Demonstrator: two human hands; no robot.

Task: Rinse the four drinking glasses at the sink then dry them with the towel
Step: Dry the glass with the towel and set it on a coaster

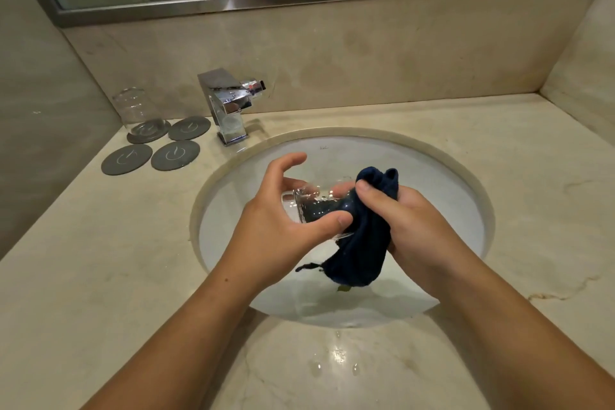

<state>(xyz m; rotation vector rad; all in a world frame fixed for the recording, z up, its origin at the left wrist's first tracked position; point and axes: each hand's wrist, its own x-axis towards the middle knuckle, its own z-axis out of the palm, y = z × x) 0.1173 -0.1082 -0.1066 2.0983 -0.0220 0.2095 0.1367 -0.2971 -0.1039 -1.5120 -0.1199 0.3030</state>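
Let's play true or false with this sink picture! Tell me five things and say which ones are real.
1. The left hand holds a glass over the sink. True.
2. The towel is white. False: it is dark blue.
3. A second glass stands upside down on a coaster. True.
4. Every coaster has a glass on it. False: the other three coasters are bare.
5. The right hand is empty. False: it grips the towel.
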